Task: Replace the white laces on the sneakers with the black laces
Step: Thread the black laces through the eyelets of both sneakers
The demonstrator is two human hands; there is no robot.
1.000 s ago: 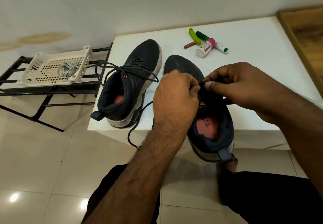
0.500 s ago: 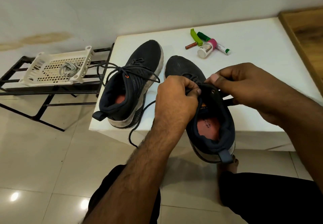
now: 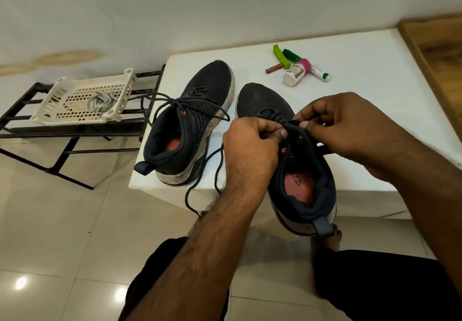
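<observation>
Two dark sneakers are seen on a white table (image 3: 362, 110) in the middle of the frame. The left sneaker (image 3: 192, 125) is laid with its toe toward the top of the frame and its heel toward the bottom, leaning a little to the right at the toe. Its black lace (image 3: 175, 100) is already threaded and spread loosely over its top. The right sneaker (image 3: 295, 170) is pointed the same way, toe up and heel down, and its heel is hung past the near edge of the table. Some writing is printed on its pink insole, but it is too blurred to be read.

The collar of the right sneaker is pinched by the left hand (image 3: 252, 143), with the fingers curled and the thumb pressed on the edge. The other side is pinched by the right hand (image 3: 340, 123), also with curled fingers. Another black lace (image 3: 215, 170) is hung down over the table edge below the left wrist.

The white laces (image 3: 100, 101) are piled in a white basket (image 3: 62, 113) at the left of the frame, on a black rack (image 3: 75, 133). A small white bottle (image 3: 293, 75) and some tubes are laid at the upper middle of the table.
</observation>
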